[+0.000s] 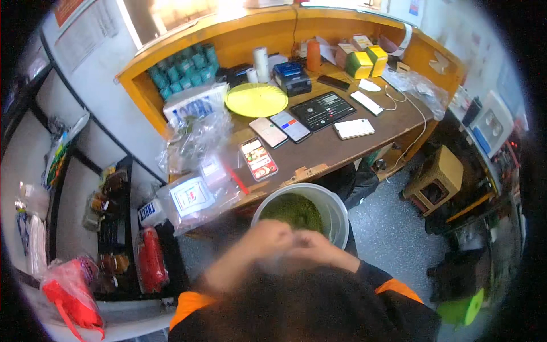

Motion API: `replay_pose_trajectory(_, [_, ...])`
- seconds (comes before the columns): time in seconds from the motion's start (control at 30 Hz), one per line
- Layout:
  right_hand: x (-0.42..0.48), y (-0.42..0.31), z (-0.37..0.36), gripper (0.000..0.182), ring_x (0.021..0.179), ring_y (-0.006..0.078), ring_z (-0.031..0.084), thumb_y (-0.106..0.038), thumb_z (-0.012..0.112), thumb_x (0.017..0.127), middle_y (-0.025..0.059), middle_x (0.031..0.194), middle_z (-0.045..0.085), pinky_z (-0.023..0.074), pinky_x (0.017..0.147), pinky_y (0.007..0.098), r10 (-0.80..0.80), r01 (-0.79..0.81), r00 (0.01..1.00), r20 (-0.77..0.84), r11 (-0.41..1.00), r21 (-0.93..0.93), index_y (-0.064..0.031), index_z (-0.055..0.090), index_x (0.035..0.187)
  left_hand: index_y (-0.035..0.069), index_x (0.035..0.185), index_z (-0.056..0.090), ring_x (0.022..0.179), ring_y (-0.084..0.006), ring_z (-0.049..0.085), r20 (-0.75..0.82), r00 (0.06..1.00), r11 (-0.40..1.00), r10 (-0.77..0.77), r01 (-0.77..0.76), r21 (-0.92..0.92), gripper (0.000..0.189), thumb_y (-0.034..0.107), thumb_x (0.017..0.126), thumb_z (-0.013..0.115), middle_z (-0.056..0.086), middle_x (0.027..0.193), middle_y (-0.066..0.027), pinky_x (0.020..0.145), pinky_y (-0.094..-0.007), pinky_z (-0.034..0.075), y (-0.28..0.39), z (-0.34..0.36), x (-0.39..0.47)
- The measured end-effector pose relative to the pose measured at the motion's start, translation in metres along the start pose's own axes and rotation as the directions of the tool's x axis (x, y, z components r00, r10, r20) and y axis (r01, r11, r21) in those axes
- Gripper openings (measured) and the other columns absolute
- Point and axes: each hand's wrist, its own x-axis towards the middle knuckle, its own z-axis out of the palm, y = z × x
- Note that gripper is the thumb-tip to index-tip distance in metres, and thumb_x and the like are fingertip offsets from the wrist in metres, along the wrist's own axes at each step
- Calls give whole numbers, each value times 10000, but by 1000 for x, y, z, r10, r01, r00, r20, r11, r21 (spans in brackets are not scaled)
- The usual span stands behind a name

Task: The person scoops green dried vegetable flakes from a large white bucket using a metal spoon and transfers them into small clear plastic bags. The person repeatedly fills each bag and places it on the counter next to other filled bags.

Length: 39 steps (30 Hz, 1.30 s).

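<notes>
A translucent plastic tub stands between the person's body and the desk, holding a green, finely chopped or leafy material. Over its near rim, my left hand is curled and blurred by motion. Close beside it, my right hand has bent fingers that nearly meet those of the left. Something pale and see-through, perhaps a thin plastic bag, shows faintly below the fingers; which hand has it is unclear. The fingertips are partly hidden.
The wooden desk bears phones, a tablet, a yellow-green plate, a small printer and boxes. Clear plastic packets overhang its left edge. Shelves with bagged goods stand at left; a wicker-like stool is at right.
</notes>
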Motion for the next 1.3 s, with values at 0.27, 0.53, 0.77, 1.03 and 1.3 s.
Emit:
replay_pose_trajectory(0.27, [0, 16, -1, 217, 562, 57, 454, -226, 531, 831, -19, 610, 504, 373, 512, 217, 171, 29, 904, -393, 890, 454, -43, 542, 716, 29, 865, 610, 715, -103, 558, -48, 973, 832, -227, 168, -529, 156, 154, 812, 535, 612, 820, -29, 634, -236, 445, -47, 78, -18])
replay_pose_trajectory(0.53, [4, 26, 2, 180, 557, 121, 470, -189, 590, 767, 1, 585, 484, 393, 523, 265, -81, 65, 754, -651, 997, -49, -26, 531, 720, 16, 773, 615, 619, -82, 532, -53, 978, 881, -204, 160, -446, 168, 182, 778, 592, 600, 684, -33, 572, -225, 416, -48, 72, -12])
replay_pose_trajectory(0.77, [-12, 13, -7, 217, 622, 222, 544, -212, 614, 737, 83, 640, 556, 425, 584, 303, -357, 182, 877, -322, 866, -465, -14, 582, 655, 23, 654, 566, 565, -139, 513, -7, 996, 976, -87, 84, -202, 260, 261, 745, 619, 541, 603, -66, 529, -281, 393, -18, 57, -15])
replay_pose_trajectory(1.03, [-20, 28, -16, 350, 551, 107, 517, -325, 535, 809, 44, 570, 558, 405, 514, 270, 57, -39, 945, -321, 997, 62, -8, 599, 674, 22, 624, 520, 561, -179, 496, 82, 988, 974, -130, 143, -177, 303, 283, 757, 597, 496, 606, -79, 518, -303, 381, -15, 53, -15])
replay_pose_trajectory(1.3, [-10, 60, -4, 199, 593, 127, 522, -184, 487, 758, 67, 632, 564, 414, 566, 280, -130, 124, 991, -36, 983, -132, -14, 592, 749, 27, 677, 527, 626, -252, 523, 150, 988, 992, 48, -30, -124, 311, 317, 784, 554, 508, 654, -117, 561, -343, 399, -10, 64, -11])
